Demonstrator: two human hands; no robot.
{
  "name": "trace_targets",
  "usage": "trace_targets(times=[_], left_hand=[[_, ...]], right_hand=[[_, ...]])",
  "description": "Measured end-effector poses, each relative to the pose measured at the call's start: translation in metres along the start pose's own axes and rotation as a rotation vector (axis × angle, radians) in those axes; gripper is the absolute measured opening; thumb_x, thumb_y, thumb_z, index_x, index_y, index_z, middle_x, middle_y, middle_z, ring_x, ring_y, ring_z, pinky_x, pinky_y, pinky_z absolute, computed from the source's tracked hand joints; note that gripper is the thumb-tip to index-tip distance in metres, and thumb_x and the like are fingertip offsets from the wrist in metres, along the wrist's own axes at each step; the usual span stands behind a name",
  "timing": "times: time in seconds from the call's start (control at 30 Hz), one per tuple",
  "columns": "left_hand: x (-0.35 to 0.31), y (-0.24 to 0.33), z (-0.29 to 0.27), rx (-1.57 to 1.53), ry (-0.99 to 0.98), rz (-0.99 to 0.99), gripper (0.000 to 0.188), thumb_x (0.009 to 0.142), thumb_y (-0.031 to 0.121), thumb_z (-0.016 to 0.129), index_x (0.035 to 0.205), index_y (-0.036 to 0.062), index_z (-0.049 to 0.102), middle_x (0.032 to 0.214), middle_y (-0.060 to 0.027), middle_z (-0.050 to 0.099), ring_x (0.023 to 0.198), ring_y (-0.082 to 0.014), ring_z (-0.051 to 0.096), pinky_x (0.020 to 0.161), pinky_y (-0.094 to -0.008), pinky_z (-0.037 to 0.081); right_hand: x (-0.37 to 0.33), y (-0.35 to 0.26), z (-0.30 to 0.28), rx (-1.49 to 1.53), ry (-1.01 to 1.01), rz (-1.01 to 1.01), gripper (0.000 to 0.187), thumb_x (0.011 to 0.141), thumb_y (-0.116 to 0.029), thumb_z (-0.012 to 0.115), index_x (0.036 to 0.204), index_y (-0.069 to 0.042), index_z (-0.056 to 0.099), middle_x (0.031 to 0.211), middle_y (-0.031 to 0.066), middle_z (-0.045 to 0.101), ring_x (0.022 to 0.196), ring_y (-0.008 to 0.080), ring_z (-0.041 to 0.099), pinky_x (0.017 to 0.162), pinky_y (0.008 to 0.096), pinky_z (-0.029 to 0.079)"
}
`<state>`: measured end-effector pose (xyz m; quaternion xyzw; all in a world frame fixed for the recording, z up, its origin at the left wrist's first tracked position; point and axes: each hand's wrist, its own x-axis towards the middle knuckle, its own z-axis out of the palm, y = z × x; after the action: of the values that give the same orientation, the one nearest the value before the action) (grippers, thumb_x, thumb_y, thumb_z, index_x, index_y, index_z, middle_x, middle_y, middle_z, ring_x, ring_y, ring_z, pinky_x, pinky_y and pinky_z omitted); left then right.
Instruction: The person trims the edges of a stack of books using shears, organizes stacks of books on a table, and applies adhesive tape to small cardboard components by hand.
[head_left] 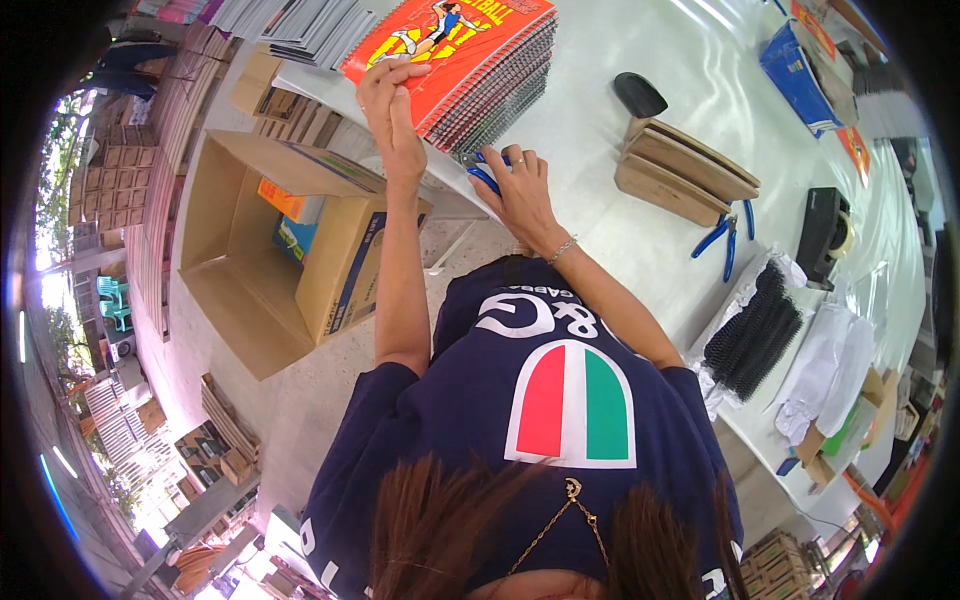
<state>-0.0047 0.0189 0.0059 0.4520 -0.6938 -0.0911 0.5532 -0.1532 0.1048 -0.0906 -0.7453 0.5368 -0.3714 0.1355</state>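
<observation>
A stack of red spiral-bound notebooks (430,75) stands at the table's far edge, its black wire coils facing right. The top cover carries a figure of a player in blue and white. My left hand (395,115) lies on the near left corner of that cover, fingers stretched out and holding nothing. Blue-handled pliers (484,178) are in my right hand (523,198), their metal jaws at the near lower corner of the stack, by the coil ends. Whether the jaws touch a wire is too small to tell.
Below the table edge on the left, an open cardboard box (250,250) holds several colourful notebooks. Right of me on the table are a wooden holder (685,165), a black curved object (640,95), more blue-handled pliers (728,238), a tape dispenser (822,235) and black coils (755,335).
</observation>
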Motion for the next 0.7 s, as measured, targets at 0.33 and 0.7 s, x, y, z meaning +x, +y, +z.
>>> trace_targets(times=[0.33, 0.7], left_hand=[[0.000, -0.006, 0.000, -0.012, 0.000, 0.005, 0.033, 0.094, 0.014, 0.039, 0.104, 0.0019, 0.069, 0.117, -0.0132, 0.058, 0.119, -0.0273, 0.043, 0.108, -0.0393, 0.028], [-0.001, -0.007, -0.002, 0.020, -0.020, -0.011, 0.035, 0.095, 0.016, 0.039, 0.107, 0.0018, 0.068, 0.118, -0.0132, 0.059, 0.121, -0.0264, 0.043, 0.109, -0.0398, 0.028]], right_hand=[[-0.003, 0.002, 0.001, 0.074, 0.029, 0.024, 0.044, 0.089, -0.036, 0.067, 0.122, -0.009, 0.058, 0.104, 0.0130, 0.053, 0.098, 0.0295, 0.048, 0.090, 0.0445, 0.036], [0.001, 0.003, 0.007, 0.062, -0.024, -0.002, 0.044, 0.093, -0.034, 0.063, 0.126, -0.006, 0.056, 0.104, 0.0155, 0.056, 0.097, 0.0306, 0.051, 0.086, 0.0407, 0.040]])
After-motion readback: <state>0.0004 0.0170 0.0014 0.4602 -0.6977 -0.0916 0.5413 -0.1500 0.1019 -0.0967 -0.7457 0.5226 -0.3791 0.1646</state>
